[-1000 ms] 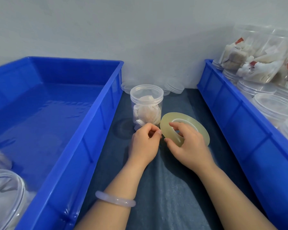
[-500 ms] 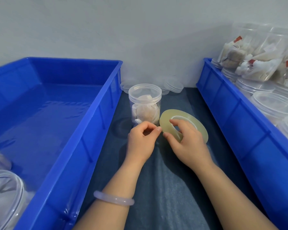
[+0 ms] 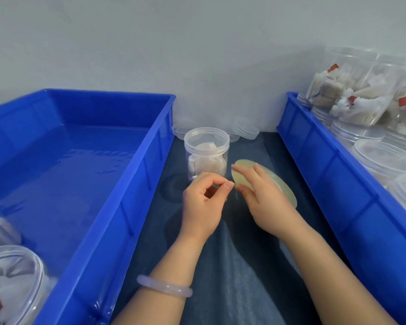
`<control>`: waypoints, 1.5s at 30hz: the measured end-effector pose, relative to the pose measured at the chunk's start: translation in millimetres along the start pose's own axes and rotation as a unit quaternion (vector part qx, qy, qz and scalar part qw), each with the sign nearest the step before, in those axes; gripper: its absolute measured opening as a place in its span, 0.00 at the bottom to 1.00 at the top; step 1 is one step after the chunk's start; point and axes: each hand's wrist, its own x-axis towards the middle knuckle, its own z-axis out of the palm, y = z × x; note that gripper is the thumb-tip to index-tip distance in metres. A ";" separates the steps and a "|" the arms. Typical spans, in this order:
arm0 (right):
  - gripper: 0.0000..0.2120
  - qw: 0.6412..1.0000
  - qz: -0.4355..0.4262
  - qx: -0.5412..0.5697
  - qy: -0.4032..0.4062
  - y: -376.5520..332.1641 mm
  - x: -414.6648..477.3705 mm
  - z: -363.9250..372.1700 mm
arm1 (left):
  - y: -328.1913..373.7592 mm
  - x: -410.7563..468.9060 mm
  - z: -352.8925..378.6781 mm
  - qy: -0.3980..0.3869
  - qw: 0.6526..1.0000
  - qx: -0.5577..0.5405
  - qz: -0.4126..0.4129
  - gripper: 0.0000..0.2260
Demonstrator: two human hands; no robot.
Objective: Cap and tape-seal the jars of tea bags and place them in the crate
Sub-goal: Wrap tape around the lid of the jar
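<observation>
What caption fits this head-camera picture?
Left hand pinches at the tape roll held by right hand, beside a tea-bag jar.

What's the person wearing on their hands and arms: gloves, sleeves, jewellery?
No gloves on the left hand or the right hand, and no sleeves anywhere in view. The only item worn is a smooth, rounded bangle on the left wrist, pale, milky and translucent with a faint lilac tint. No rings or watch are visible.

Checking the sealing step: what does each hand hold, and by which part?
The right hand holds the tape roll by its left rim, fingers across its face. The left hand pinches what seems the tape end; too clear to confirm.
</observation>
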 end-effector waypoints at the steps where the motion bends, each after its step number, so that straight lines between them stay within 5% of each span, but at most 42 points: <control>1: 0.16 0.999 0.008 -0.021 -0.031 -1.8 2.3 -5.1 | -1.0 0.1 -0.3 0.006 1.000 0.004 0.006 0.06; 8: 0.05 0.984 0.019 0.015 -0.179 -12.0 29.6 -37.1 | -4.1 2.6 0.4 0.062 0.998 0.022 -0.010 0.12; 19: 0.03 0.988 -0.005 0.113 -0.103 -7.0 37.8 -34.2 | -9.6 9.0 0.4 0.084 0.996 0.041 -0.008 0.10; 25: 0.08 0.991 -0.004 0.105 -0.079 -12.2 37.3 -40.9 | -4.9 4.0 2.1 0.118 0.982 0.097 0.108 0.04; 29: 0.08 0.995 0.004 0.089 -0.046 -12.8 36.6 -49.7 | -0.7 23.3 -1.0 0.205 0.956 0.148 0.146 0.25; 35: 0.08 0.997 0.009 0.073 -0.022 -12.7 38.8 -50.1 | -15.2 47.6 -0.9 0.100 0.991 0.059 0.060 0.30; 45: 0.06 0.996 -0.030 0.072 0.038 -20.7 44.3 -38.7 | -32.7 52.8 -7.6 0.031 0.995 -0.026 0.089 0.28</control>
